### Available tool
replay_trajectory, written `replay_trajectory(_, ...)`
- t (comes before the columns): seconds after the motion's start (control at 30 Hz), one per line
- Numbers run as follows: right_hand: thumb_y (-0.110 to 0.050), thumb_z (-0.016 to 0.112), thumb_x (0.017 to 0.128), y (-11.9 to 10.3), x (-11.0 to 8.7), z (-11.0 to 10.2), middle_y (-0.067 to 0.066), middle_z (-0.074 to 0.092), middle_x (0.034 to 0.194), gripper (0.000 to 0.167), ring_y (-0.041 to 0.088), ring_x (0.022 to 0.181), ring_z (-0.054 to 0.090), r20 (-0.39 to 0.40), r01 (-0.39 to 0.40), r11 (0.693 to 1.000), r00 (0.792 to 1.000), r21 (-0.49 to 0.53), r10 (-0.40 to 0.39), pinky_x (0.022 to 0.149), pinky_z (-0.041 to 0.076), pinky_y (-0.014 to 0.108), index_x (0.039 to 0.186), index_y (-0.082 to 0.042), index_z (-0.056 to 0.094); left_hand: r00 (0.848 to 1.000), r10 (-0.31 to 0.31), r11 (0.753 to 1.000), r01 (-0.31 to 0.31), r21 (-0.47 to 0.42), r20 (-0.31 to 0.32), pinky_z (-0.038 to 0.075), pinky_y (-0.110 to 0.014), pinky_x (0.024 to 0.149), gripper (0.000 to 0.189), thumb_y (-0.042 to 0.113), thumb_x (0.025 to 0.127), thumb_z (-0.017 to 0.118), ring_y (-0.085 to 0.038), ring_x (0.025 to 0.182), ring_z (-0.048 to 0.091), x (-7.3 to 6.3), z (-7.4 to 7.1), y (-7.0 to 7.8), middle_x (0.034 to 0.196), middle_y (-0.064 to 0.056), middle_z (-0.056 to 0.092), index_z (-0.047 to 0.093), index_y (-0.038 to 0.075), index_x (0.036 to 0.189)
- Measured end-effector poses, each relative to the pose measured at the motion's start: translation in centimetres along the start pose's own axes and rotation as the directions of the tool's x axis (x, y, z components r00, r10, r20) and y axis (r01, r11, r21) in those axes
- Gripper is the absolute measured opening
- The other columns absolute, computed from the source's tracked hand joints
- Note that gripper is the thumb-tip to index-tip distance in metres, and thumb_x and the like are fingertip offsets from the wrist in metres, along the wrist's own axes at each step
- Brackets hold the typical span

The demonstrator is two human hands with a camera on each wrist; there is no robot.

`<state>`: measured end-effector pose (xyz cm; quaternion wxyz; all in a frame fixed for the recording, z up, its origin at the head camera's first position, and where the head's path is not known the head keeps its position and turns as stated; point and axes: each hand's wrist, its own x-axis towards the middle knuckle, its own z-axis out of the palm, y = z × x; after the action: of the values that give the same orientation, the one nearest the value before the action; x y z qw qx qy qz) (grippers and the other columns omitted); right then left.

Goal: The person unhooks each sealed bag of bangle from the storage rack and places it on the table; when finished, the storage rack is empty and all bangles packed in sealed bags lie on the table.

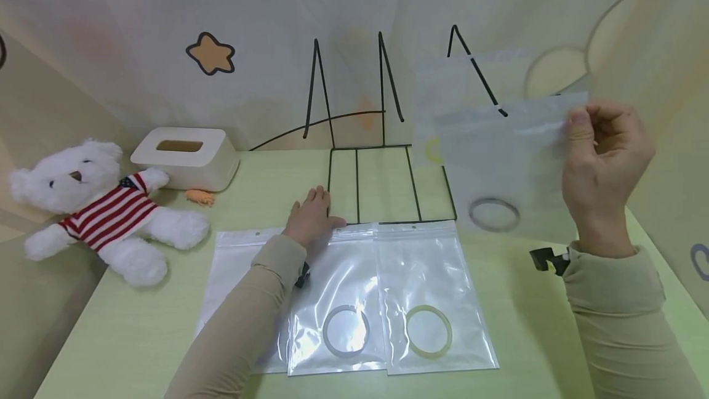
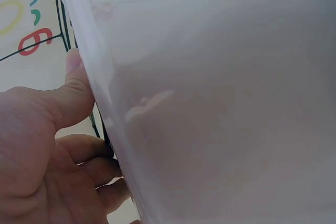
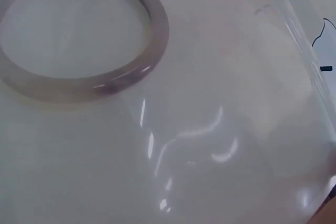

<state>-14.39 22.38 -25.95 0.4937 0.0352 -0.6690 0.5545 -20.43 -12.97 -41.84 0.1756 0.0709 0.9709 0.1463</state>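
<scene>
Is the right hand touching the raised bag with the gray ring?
Touching. The head view shows the right hand pinching the bag near its upper right corner.

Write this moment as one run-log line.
right hand: pinches bag at hook, ring inside; left hand: at rack base; table: more bags

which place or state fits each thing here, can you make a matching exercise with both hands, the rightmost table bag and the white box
Things
1. right hand
2. left hand
3. rightmost table bag
4. white box

Places and states
A. beside the teddy bear
B. contains a yellowish ring
C. by the front left corner of the wire rack
D. pinches a raised bag near its upper corner

Right pairs
1-D, 2-C, 3-B, 4-A
</scene>
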Motion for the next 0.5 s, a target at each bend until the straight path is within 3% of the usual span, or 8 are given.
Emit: replay_trajectory(0.5, -0.005, 0.067, 0.09, -1.1, -0.4, -0.6, -0.005, 0.062, 0.079, 0.005, 0.008, 0.071, 0.054, -0.016, 0.021, 1.0, 1.0, 0.017, -0.021, 0.069, 0.042, 0.021, 0.088, -0.003, 0.07, 1.0, 0.014, 1.0, -0.014, -0.007, -0.006, 0.008, -0.055, 0.116, 0.087, 0.049, 0.094, 0.058, -0.031, 0.148, 0.003, -0.1, -0.1, -0.1, 0.161, -0.017, 0.007, 0.018, -0.001, 0.154)
